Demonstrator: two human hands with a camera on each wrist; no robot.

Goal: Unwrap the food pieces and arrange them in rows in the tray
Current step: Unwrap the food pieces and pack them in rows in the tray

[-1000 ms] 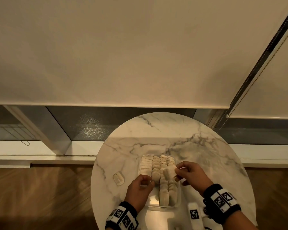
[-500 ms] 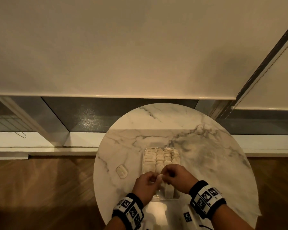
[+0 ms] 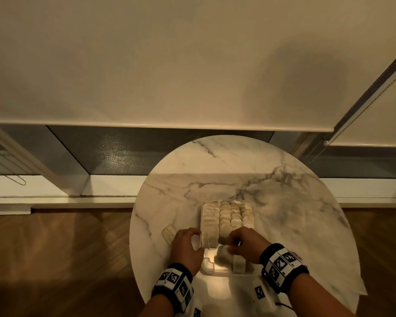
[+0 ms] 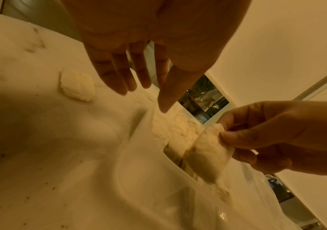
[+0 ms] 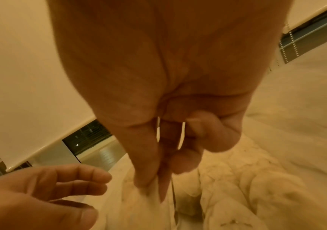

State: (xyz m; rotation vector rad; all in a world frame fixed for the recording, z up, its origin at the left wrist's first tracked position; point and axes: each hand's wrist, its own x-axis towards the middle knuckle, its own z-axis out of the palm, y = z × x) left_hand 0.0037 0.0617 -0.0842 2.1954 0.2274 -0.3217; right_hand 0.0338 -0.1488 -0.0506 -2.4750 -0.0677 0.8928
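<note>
Marble, white with grey veins, tops the round table on which everything sits. Furthest left on it lies a single loose food piece, apart from the rest; whether it is wrapped is too small to tell. Just right of it hovers the left hand, fingers loosely spread and straight, holding nothing, thumb close to the left wall of the clear plastic tray. Inside the tray, pale pieces stand packed in rows across the far part, while the near part has open floor along the left and a few pieces standing on the right.

Further right, the right hand pinches one piece between thumb and fingertips, low over the gap at the near end of the rows.

Judging by this, the step is seating that piece. It likely goes best lowered upright and snug against the last piece of its row, with a light pinch, since the piece looks soft and crumbly. The free hand could steady the tray wall or hold the neighbouring row from tipping. Letting go only once the piece rests on the floor should keep the row straight.
</note>
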